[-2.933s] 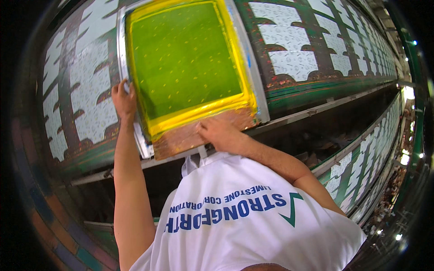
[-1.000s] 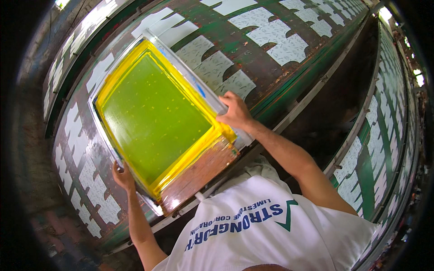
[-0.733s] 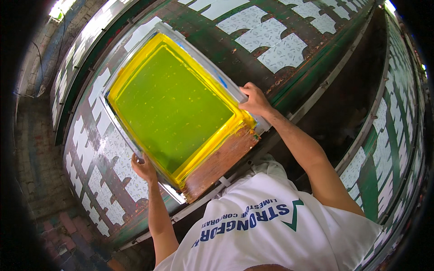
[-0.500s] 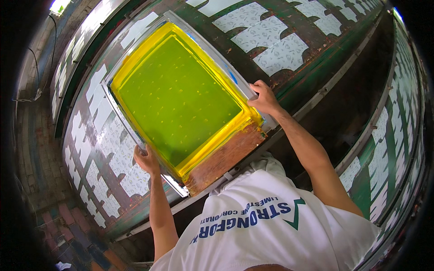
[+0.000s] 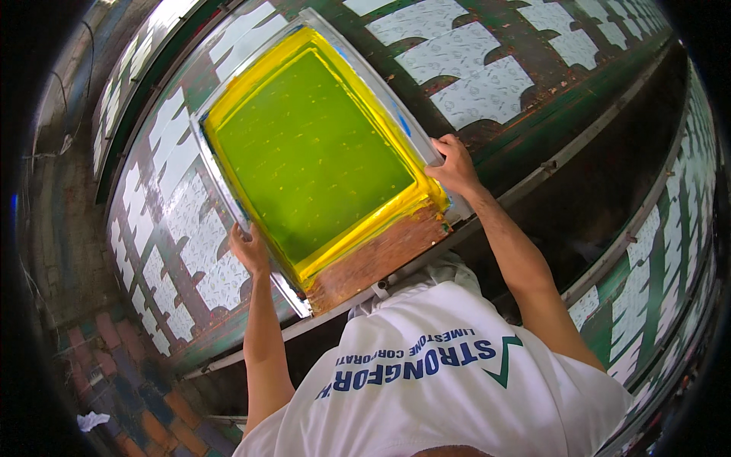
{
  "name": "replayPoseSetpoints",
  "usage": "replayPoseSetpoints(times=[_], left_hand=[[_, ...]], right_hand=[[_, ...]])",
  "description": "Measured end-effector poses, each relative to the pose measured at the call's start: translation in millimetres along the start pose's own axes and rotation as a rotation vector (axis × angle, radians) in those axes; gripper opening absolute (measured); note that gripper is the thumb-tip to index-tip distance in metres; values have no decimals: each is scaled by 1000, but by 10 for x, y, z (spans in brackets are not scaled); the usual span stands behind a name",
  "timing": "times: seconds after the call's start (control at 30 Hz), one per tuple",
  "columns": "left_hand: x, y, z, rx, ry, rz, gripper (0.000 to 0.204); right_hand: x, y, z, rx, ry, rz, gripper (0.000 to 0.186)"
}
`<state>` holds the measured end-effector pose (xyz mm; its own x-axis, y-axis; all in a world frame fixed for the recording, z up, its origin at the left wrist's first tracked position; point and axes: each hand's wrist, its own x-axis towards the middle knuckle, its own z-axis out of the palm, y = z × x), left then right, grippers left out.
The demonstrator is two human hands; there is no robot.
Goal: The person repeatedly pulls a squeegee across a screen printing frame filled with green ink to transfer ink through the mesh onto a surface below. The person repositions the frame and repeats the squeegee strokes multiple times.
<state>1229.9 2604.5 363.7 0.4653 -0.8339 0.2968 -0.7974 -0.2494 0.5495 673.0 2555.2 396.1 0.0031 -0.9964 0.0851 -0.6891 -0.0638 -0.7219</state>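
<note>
A screen printing frame (image 5: 316,156) lies tilted across the long table before me, its green mesh bordered by yellow ink or tape. Its metal rails run along both sides, and a reddish-brown wooden board (image 5: 381,259) spans the end nearest my body. My left hand (image 5: 250,250) grips the left rail near its lower end, thumb toward the mesh. On the opposite rail, close to the near right corner, my right hand (image 5: 454,165) is closed with the thumb on top. Fingers under both rails are partly hidden. What lies beneath the frame cannot be seen.
White printed fabric pieces (image 5: 483,91) lie in rows along the dark table, on both sides of the frame. A metal rail (image 5: 563,156) edges the table. Another table with similar pieces (image 5: 636,266) stands at the right. Brick flooring (image 5: 145,388) shows at lower left, with a crumpled white scrap (image 5: 93,421).
The view has turned and shifted slightly, so the frame's far end sits a little more to the right. Both hands keep the same hold on its rails.
</note>
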Motion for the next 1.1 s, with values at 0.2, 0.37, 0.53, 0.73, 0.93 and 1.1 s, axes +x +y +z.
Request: replayPoseSetpoints(times=[0.2,0.37,0.53,0.73,0.93,1.1], left_hand=[[-10,-34,60,158,-44,84,51],[-12,-95,44,122,-95,72,41],[-38,-103,102,84,-40,107,39],[-45,-99,143,32,-11,106,39],[-28,-118,173,33,41,161,40],[-30,-112,177,-9,16,126,40]], right_hand=[[-91,-123,-88,-37,-55,100,68],[-408,-540,-197,-233,-50,-176,60],[-912,-1223,18,-173,-408,-545,51],[-1071,-1581,432,-389,-793,-808,47],[-1080,-1774,581,-376,-566,-705,49],[-1049,-1892,794,-474,-530,-516,49]])
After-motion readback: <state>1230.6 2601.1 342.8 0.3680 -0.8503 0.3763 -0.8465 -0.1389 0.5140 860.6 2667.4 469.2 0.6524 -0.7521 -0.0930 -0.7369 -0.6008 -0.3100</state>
